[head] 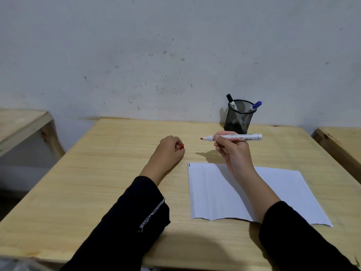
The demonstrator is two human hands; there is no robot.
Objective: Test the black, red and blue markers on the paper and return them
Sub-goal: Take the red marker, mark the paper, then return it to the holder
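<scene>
Right hand (233, 151): raised above the desk (109, 173), fingers (218, 136) pinching the red marker (232, 137) near its front end.
Red marker: uncapped, level in the air, red tip pointing left, white barrel running right, just in front of the holder (239, 118).
Left hand (169, 150): resting on the desk left of the paper (273, 194), fingers curled shut around the red cap (182, 146), only a bit of red peeking out.
Paper: white sheet flat on the desk at right, under the right forearm, fold lines showing, one short dark stroke (189, 164) at its far left corner.
Holder: black mesh cup at the back of the desk, close to the wall (175, 55).
Black marker (231, 102): capped, standing in the holder, leaning left.
Blue marker (255, 106): capped, in the holder too, leaning right.
Sleeves: black on both arms, left one (136, 222) lying on the desk.
Sides: more wooden desks at the left edge (21, 122) and right edge (340, 141).
</scene>
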